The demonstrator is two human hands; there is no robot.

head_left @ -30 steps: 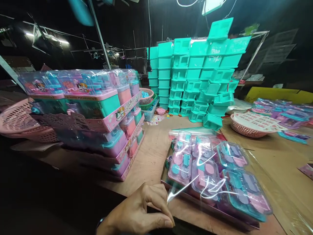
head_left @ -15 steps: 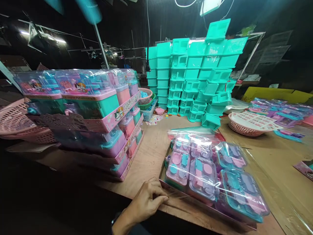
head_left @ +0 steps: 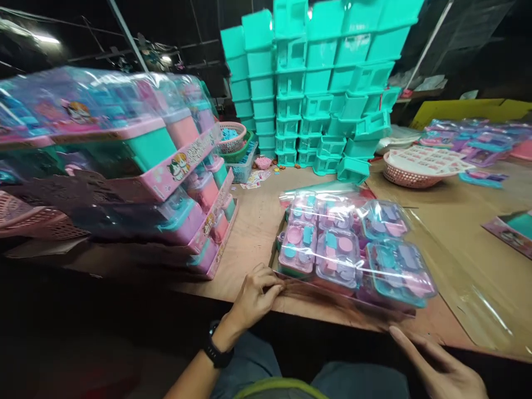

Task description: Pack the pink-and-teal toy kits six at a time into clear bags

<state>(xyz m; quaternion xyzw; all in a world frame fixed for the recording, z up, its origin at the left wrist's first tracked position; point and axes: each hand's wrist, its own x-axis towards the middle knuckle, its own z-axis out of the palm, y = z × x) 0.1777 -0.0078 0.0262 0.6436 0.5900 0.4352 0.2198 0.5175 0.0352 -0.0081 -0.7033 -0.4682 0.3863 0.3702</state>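
A display tray (head_left: pixel 386 308) holds several toy cases (head_left: pixel 337 259) with clear lids and pink, purple and teal pieces inside. Clear plastic film (head_left: pixel 477 305) lies over the cases and spreads across the table to the right. Beside the tray's near left corner, my left hand (head_left: pixel 257 293) is closed, thumb against curled fingers, on what looks like the film's edge. My right hand (head_left: pixel 443 366) is at the table's front edge, near the tray's right corner. Its fingers stretch out, somewhat blurred, and no object shows in them.
Stacked trays of packed cases (head_left: pixel 153 144) stand at left, with a pink basket (head_left: pixel 54 221) behind. Tall stacks of teal plastic boxes (head_left: pixel 316 83) rise at the back. A pink basket with printed sheets (head_left: pixel 411 174) sits at right, near another tray (head_left: pixel 507 233).
The view has tipped downward and my lap now shows. My right hand has come into view at the lower right. My left hand stays by the tray's corner.
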